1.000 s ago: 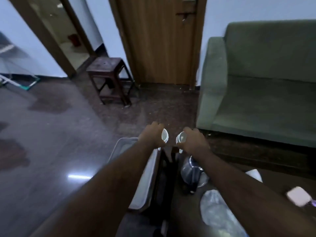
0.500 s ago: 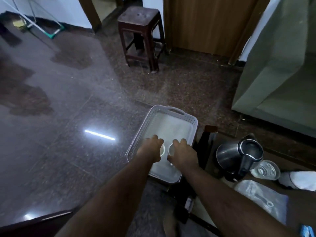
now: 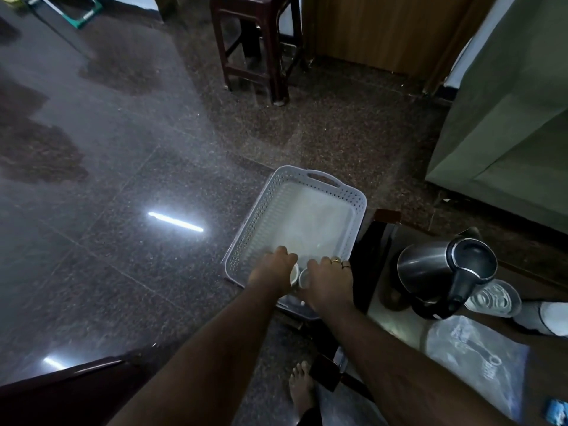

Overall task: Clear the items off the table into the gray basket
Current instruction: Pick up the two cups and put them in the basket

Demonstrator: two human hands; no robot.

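The gray perforated basket sits on the floor beside the dark table. Both hands reach into its near end. My left hand grips a small white cup, and my right hand, with rings on two fingers, grips a second small white cup. The two cups are side by side, low inside the basket. Whether they touch the basket floor is hidden by my hands. The rest of the basket holds nothing visible.
On the table stand a steel kettle with its lid open, a clear lid, a plastic bag and a white object. A wooden stool stands behind, a green sofa at right. My bare foot is below.
My view tilted down from the room to the basket. Both hands, each with a cup, dropped from above the basket's edge into its near end.
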